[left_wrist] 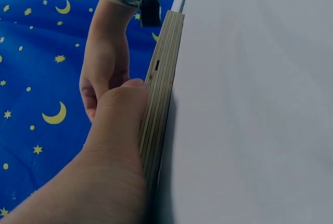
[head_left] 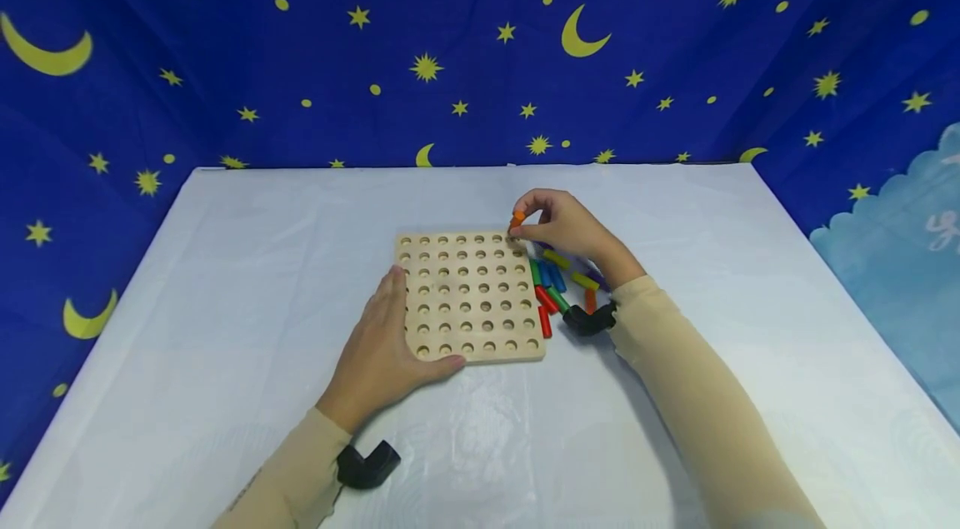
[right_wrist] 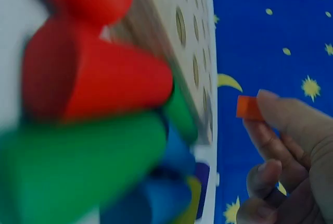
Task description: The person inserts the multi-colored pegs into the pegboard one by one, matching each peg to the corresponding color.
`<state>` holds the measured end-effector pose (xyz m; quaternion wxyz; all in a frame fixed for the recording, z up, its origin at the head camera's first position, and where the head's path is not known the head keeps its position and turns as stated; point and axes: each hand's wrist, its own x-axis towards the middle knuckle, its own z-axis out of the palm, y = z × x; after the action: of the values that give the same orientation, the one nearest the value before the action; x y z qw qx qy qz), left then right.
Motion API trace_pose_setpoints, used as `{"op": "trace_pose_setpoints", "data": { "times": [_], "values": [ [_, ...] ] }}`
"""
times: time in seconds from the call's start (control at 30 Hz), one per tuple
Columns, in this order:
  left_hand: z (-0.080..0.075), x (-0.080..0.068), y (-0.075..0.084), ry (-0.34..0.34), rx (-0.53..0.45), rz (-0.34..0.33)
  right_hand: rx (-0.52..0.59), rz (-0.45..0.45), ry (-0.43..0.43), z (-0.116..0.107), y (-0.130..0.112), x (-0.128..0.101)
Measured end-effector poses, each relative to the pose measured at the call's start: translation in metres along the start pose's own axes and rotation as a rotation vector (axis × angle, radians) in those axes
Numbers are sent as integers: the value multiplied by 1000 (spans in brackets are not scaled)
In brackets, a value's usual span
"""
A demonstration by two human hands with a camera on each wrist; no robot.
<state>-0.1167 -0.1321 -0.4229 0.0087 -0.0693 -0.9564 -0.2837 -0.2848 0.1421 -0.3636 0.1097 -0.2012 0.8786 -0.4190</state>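
Observation:
A square wooden pegboard (head_left: 474, 296) with rows of round holes lies on the table. Along its left edge rest the straight fingers of my left hand (head_left: 378, 350), while the thumb touches its front edge; the left wrist view shows that thumb (left_wrist: 122, 109) against the layered side. My right hand (head_left: 566, 222) pinches an orange peg (head_left: 517, 219) between thumb and fingertips, over the board's far right corner. In the right wrist view the orange peg (right_wrist: 248, 108) sticks out past the thumb. All visible holes look unfilled.
Several loose pegs lie beside the board's right edge: red (head_left: 545, 321), green (head_left: 558, 300), blue (head_left: 557, 277) and yellow (head_left: 586, 281), with another orange one (head_left: 590, 301) near the right wrist's black camera mount (head_left: 589, 318). A blue star-patterned curtain (head_left: 480, 29) hangs behind the white table (head_left: 247, 262).

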Motion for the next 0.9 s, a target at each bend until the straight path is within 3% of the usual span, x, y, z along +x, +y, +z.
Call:
{"op": "trace_pose_setpoints", "data": {
  "times": [0.37, 0.9],
  "values": [
    [1, 2, 0, -8, -4, 4, -89, 35, -29, 17, -11, 9],
    [0, 1, -2, -6, 0, 3, -208, 24, -43, 17, -20, 9]
  ]
}}
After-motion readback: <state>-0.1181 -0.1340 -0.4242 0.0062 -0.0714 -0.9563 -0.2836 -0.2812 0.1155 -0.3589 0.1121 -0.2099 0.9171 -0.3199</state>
